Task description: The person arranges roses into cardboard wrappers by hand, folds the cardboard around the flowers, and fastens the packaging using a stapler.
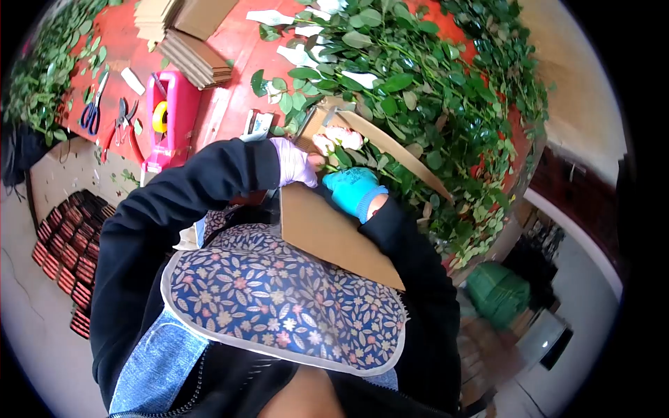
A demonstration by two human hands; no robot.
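Observation:
Pale pink roses lie with their heads inside an open cardboard wrap, their leafy stems running to the right. My left hand, in a pale lilac glove, is at the near left side of the blooms; its fingers are curled, and what they hold is hidden. In a turquoise glove, my right hand is closed just below the roses, its fingertips hidden among them. A brown cardboard flap slopes from beneath both hands toward the floral apron. A cardboard strip arches over the stems.
Many leafy stems cover the red table at the right. Stacked cardboard stands at the back left. Nearby are a pink tape dispenser, red-handled pliers and blue-handled scissors. A green bundle sits at the lower right.

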